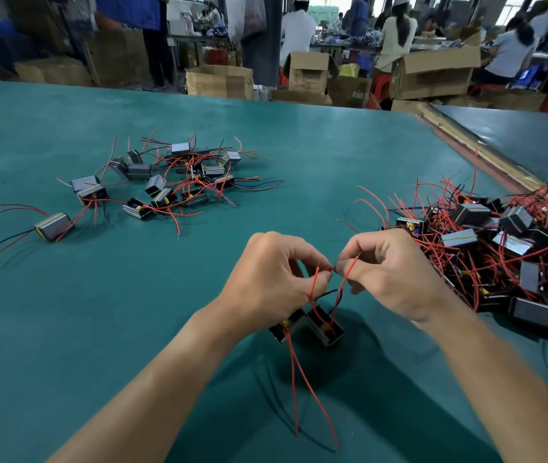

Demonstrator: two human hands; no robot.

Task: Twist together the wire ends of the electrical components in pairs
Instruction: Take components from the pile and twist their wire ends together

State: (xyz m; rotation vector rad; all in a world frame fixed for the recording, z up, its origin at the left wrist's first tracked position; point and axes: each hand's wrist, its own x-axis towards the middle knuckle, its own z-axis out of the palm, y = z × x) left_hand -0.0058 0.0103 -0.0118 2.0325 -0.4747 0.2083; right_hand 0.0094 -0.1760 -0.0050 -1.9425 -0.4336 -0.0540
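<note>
Two small dark transformer-like components (312, 325) with red wires hang just above the green table (65, 312), below my hands. My left hand (265, 279) pinches one red wire end (315, 279) between thumb and fingers. My right hand (393, 272) pinches another red wire end (349, 272). The two bare tips meet between my fingertips at the centre. Two long red leads (302, 379) dangle down from the components toward me. A black wire curves behind them.
A large tangled pile of components with red wires (500, 248) lies at the right. A looser spread of components (165, 182) lies at the far left of the table. Cardboard boxes (433, 75) and seated people are beyond the table's far edge.
</note>
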